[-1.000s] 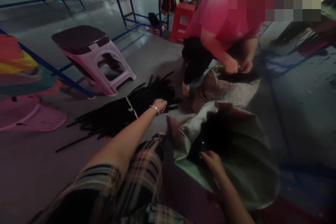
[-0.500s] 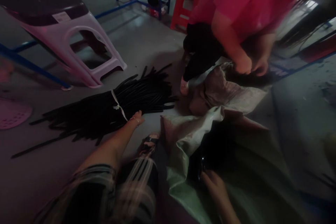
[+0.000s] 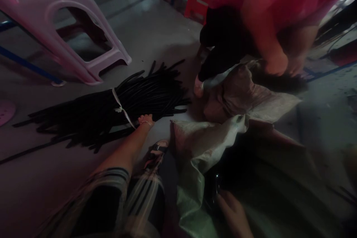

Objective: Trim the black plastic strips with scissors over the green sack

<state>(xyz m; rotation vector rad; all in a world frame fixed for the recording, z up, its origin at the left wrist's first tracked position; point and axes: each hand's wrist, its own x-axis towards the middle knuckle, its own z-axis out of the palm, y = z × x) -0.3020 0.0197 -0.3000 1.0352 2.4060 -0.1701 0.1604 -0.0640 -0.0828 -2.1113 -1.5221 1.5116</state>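
A bundle of long black tubes (image 3: pixel 92 113), tied round the middle with a pale strip (image 3: pixel 120 108), lies on the floor ahead and to the left. My left hand (image 3: pixel 146 119) has its fingers curled onto the near edge of that bundle, just right of the tie. At the lower right, my right hand (image 3: pixel 232 208) reaches into the mouth of a large woven sack (image 3: pixel 192 184). Its fingers are closed beside a dark, shiny thing (image 3: pixel 217 186), too dim to name. The inside of the sack is almost black.
A co-worker (image 3: pixel 267 11) in a pink top sits opposite, hands over another crumpled sack (image 3: pixel 237 93). A pale plastic stool (image 3: pixel 92 70) stands at the left, a red stool (image 3: pixel 192 5) at the back. Blue metal frame legs (image 3: pixel 30 65) cross behind. My sandalled foot (image 3: pixel 158 147) is near the bundle.
The view has shifted, so stool and bundle sit a little further left and higher. My left hand's fingers are now more curled against the tubes; my right hand stays at the sack.
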